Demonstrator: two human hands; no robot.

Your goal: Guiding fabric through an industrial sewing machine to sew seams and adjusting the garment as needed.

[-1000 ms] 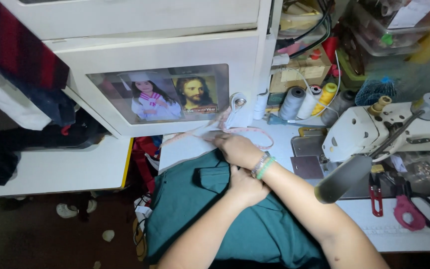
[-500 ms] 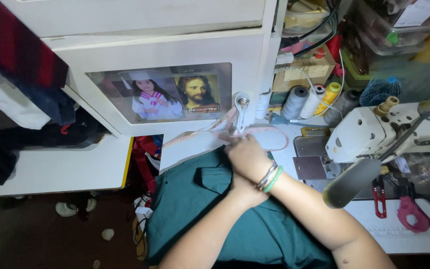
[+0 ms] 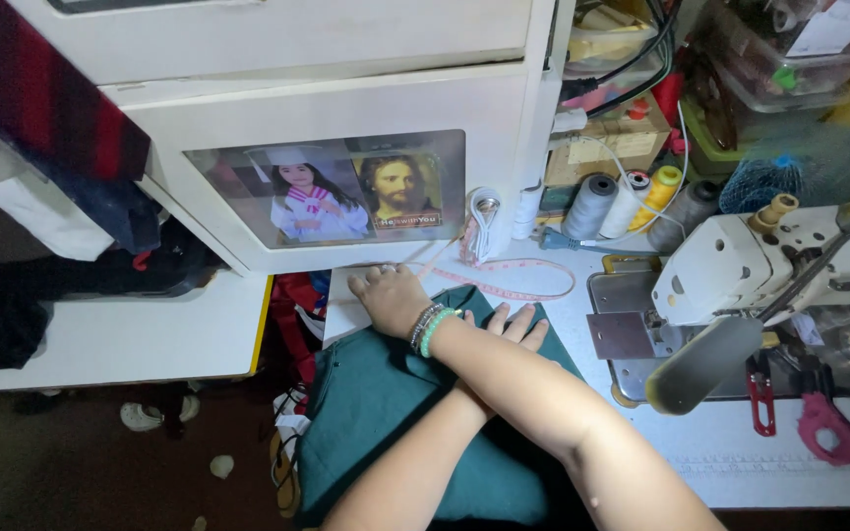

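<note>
Head view, the only one. Two forearms cross low in the middle of the frame over one piece of dark green cloth (image 3: 386,413), which lies on the white counter (image 3: 740,452) and hangs off its near edge at the lower centre.

The right hand (image 3: 391,298) — its wrist wears several bead bracelets (image 3: 432,327), one of them green — reaches across to the left and rests knuckles-up on the upper left corner of the cloth, fingers curled down at the counter's edge. Whether it pinches the cloth or only presses on it cannot be told.

The left hand (image 3: 516,326) lies mostly under the right forearm; only its spread, flat fingers show, pressing on the cloth's upper edge and gripping nothing.

One pink measuring tape (image 3: 523,285) loops on the counter just above both hands. Four thread cones stand in the upper right centre: one grey (image 3: 590,205), one white (image 3: 628,202), one yellow (image 3: 663,187), and a second grey one (image 3: 686,211) partly behind the machine. One white sewing machine (image 3: 740,265) fills the right, cut off by the frame edge. At the lower right lie a red-handled snipper (image 3: 759,388) and pink-handled scissors (image 3: 823,428), their blades hard to make out.

A white cabinet (image 3: 327,108) in the upper left carries two pictures (image 3: 356,197) behind a panel. Dark bundles at the far left are too dim to name — the floor below likewise.
</note>
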